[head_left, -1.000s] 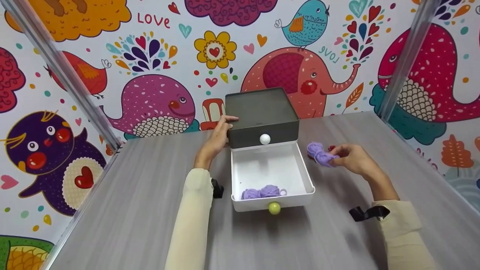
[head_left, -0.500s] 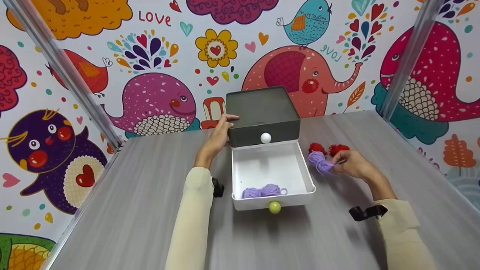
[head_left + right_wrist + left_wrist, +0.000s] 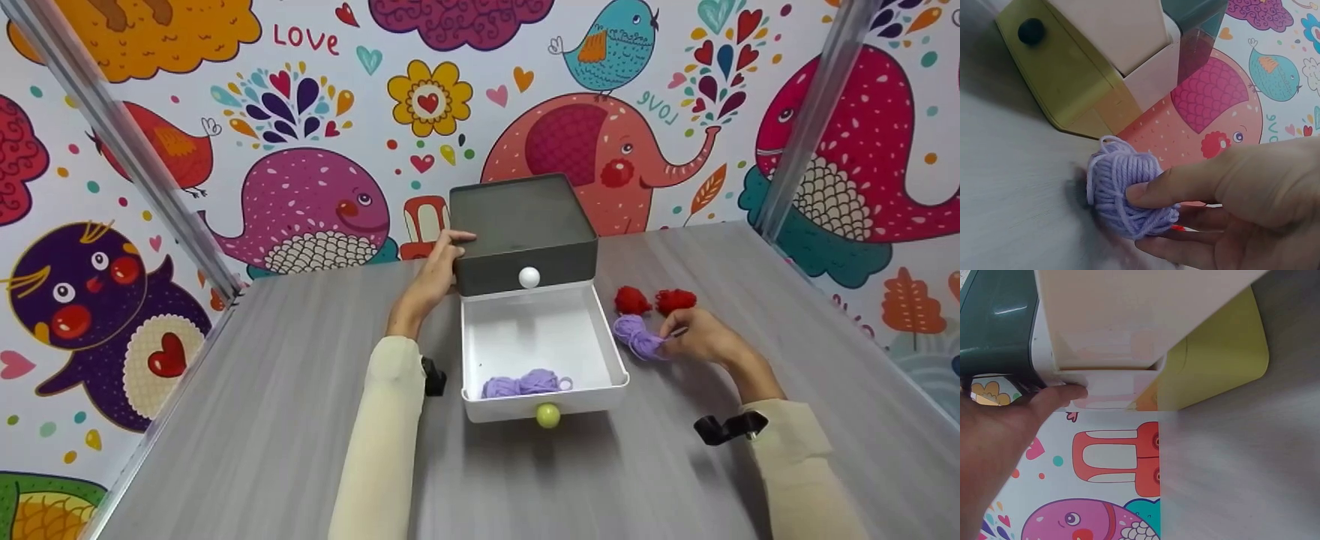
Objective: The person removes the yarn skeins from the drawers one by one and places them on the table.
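Note:
My left hand (image 3: 435, 277) grips the left side of a dark-topped drawer unit (image 3: 525, 214); in the left wrist view, the thumb lies on its white side. Pulled out below the white knob is a white drawer (image 3: 540, 330) with a green knob (image 3: 548, 415). Lilac yarn (image 3: 521, 383) lies at this drawer's front. Right of the drawer, my right hand (image 3: 701, 336) pinches another lilac bundle of yarn (image 3: 1129, 191) between thumb and fingers. Just behind it on the table sit two red balls of yarn (image 3: 632, 301).
A yellow-green lower drawer (image 3: 1067, 73) with a black knob shows in the right wrist view. The grey table (image 3: 315, 360) meets a wall (image 3: 337, 97) printed with colourful animals. Metal posts (image 3: 150, 157) stand at the corners.
My right hand has drawn the lilac yarn toward me, away from the red balls, which now show fully. The left hand keeps its place on the drawer unit.

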